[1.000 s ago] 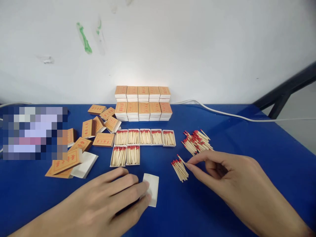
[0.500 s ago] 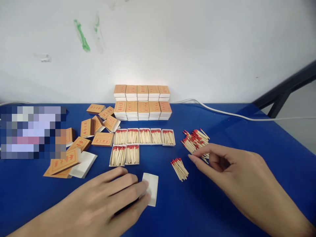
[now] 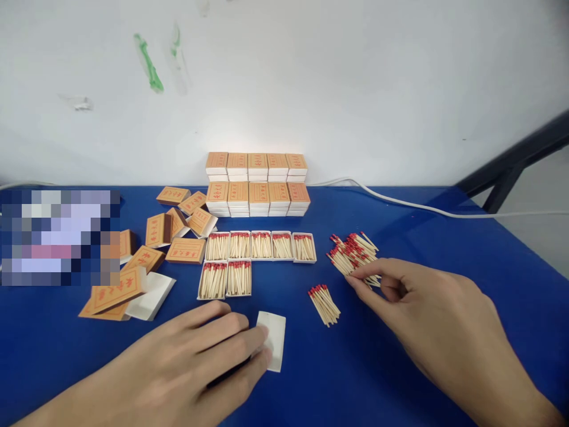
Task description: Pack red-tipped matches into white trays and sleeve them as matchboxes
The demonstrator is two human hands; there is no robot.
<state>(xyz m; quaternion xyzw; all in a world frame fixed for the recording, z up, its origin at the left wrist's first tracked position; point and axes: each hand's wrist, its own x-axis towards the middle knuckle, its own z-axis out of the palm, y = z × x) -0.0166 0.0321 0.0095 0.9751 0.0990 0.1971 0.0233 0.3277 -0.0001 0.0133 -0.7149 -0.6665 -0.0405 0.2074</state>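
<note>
My left hand (image 3: 195,362) lies low on the blue table (image 3: 444,237), its fingertips curled round the near edge of a white matchbox tray (image 3: 274,338) that lies upside down. My right hand (image 3: 427,314) reaches into the large loose pile of red-tipped matches (image 3: 353,252), thumb and forefinger pinched at the pile's near edge. A small neat bundle of matches (image 3: 324,303) lies apart, between the two hands.
Several open trays filled with matches (image 3: 260,246) stand in two rows at the centre. Behind them closed orange matchboxes (image 3: 256,184) are stacked against the white wall. Loose orange sleeves (image 3: 178,228) and a white tray (image 3: 151,296) lie scattered at the left. A white cable (image 3: 422,207) runs along the back.
My right hand has left the small bundle and moved back and right to the large match pile. My left hand has stayed on the white tray.
</note>
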